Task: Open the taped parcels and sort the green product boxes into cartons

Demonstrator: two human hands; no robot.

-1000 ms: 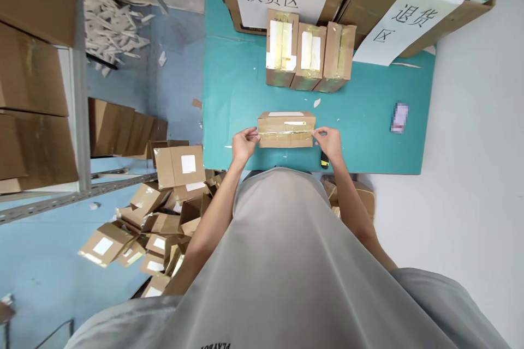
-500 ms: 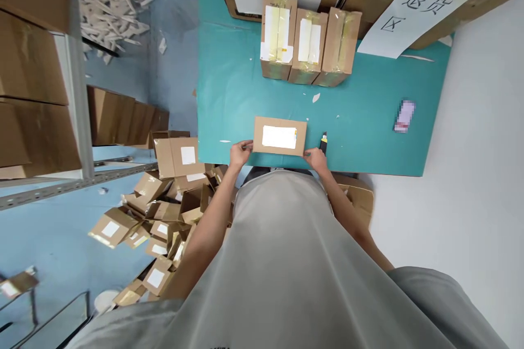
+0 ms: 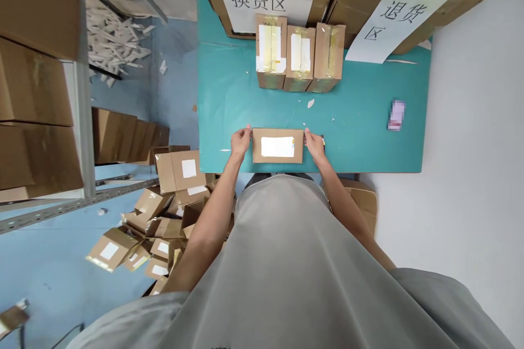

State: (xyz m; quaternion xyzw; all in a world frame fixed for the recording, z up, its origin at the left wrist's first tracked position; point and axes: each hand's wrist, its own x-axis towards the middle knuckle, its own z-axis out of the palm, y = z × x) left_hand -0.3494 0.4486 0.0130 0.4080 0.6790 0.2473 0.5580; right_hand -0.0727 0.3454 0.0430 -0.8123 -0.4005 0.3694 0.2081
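A small flat cardboard box [image 3: 257,147] with a white label on top lies near the front edge of the green table [image 3: 364,125]. At its far left corner, my left hand [image 3: 240,143] is closed, thumb and fingertips pinching the edge. My right hand [image 3: 314,145] is likewise closed at the far right corner, fingertips on the box's edge. Just beyond the right hand, a box cutter [image 3: 323,143] is mostly hidden by it.
Three taped cardboard boxes [image 3: 300,60] stand side by side farther back. Behind them are two large cartons with paper signs [image 3: 266,0], holding green-and-white packs. A pixelated object [image 3: 396,115] lies at right. Discarded boxes [image 3: 164,218] pile on the floor at left.
Both hands have slid from the box's near corners to its far corners. The camera view has shifted, so more of the large cartons shows, and the box cutter is now largely covered.
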